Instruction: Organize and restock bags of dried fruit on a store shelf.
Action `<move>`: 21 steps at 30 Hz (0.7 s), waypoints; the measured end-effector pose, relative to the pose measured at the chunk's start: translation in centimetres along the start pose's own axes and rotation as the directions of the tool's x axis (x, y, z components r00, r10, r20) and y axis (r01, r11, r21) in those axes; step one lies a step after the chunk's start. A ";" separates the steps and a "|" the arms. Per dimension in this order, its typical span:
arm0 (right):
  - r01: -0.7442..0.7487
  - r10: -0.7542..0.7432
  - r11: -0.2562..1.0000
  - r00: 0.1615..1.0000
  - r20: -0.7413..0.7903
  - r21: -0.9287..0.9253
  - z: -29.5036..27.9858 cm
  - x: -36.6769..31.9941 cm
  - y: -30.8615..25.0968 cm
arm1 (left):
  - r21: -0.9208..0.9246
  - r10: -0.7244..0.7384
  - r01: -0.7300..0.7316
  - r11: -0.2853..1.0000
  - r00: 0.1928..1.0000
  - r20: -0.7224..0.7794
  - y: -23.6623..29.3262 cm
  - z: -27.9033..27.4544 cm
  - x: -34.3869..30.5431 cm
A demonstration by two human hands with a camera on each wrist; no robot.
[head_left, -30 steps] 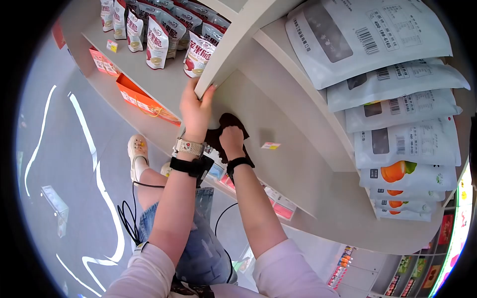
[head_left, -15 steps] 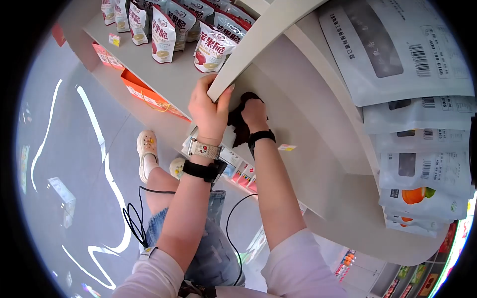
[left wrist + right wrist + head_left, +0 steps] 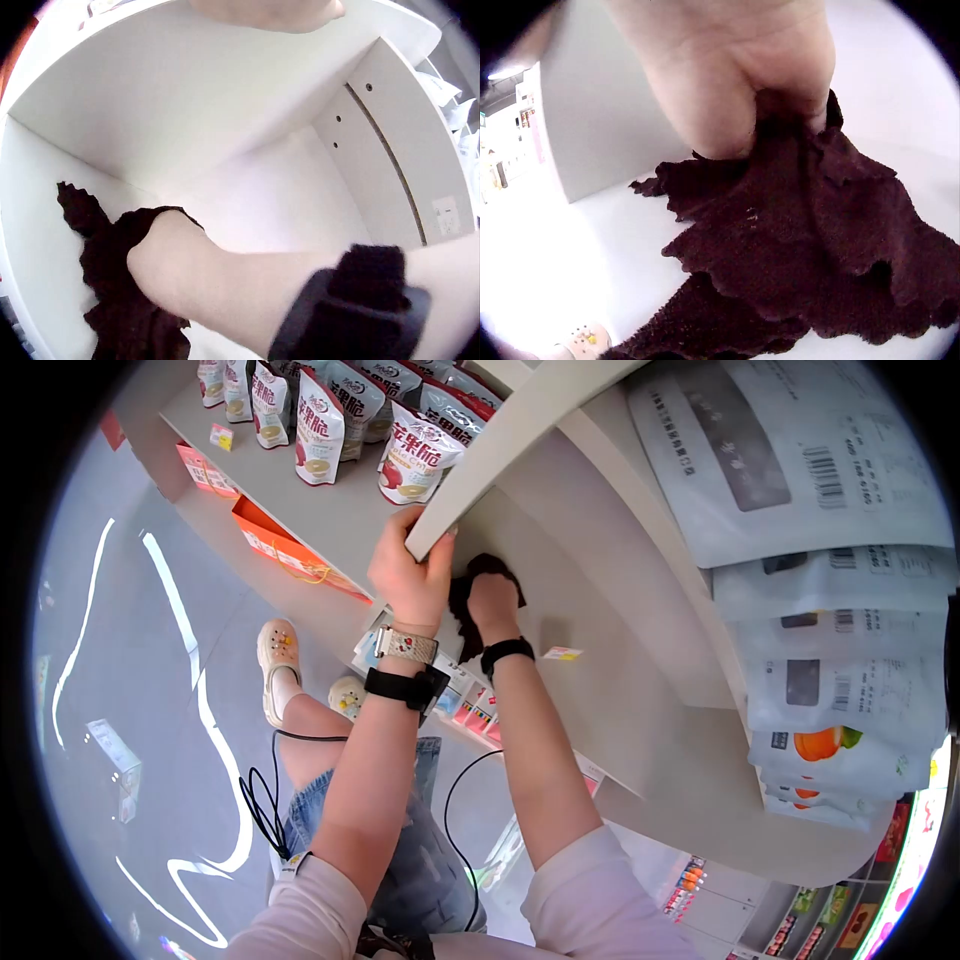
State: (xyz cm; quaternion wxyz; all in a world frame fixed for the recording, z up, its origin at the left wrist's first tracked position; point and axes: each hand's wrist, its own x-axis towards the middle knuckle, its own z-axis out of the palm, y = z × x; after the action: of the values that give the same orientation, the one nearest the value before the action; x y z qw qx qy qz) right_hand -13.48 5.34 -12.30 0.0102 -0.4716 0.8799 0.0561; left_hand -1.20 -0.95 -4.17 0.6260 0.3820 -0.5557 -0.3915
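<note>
A dark maroon cloth (image 3: pixel 795 225) with scalloped edges lies bunched on the pale shelf board (image 3: pixel 590 710). My right hand (image 3: pixel 495 605) grips it from above, fingers curled into its folds, as the right wrist view shows up close. To the left, my left hand (image 3: pixel 410 575) holds the front edge of the upright divider panel (image 3: pixel 490 460), thumb on one side and fingers on the other. In the left wrist view the cloth (image 3: pixel 127 285) spreads near the corner of the compartment, beneath the right hand.
Beyond the divider stand several apple chip pouches (image 3: pixel 420 455). Large grey-white pouches (image 3: pixel 790 460) line the shelf at right. A price tag (image 3: pixel 562 653) sits on the board behind the right wrist. An orange box (image 3: pixel 290 550) stands lower left, and a black cable (image 3: pixel 450 800) hangs by the legs.
The right hand and cloth have moved deeper into the compartment beside the divider since a second ago. The left hand stays on the panel edge. The head view has shifted slightly.
</note>
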 end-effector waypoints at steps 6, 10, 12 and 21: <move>0.045 -0.045 0.999 0.999 -0.001 0.007 0.9 -6.1 -0.5 | 0.000 -0.020 0.020 1.000 1.000 0.004 0.0 0.0 0.0; -0.041 0.044 0.999 0.991 -0.124 0.029 2.3 -7.7 -0.3 | 0.011 -0.030 0.030 0.999 0.999 0.024 0.1 -0.1 0.0; -0.089 0.088 0.996 0.980 -0.179 -0.002 3.4 -7.4 -0.1 | 0.020 -0.042 0.041 0.999 0.999 0.032 0.1 -0.2 0.1; -0.256 0.257 0.966 0.964 -0.070 0.029 1.3 -3.6 -0.1 | 0.004 0.005 -0.005 1.000 0.999 -0.040 0.2 0.2 0.0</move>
State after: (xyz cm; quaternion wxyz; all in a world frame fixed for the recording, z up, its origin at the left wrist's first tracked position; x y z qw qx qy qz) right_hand -11.45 8.43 -13.36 -0.0247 -0.3554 0.9339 0.0312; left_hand -1.40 -0.91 -3.95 0.6372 0.3896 -0.5449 -0.3812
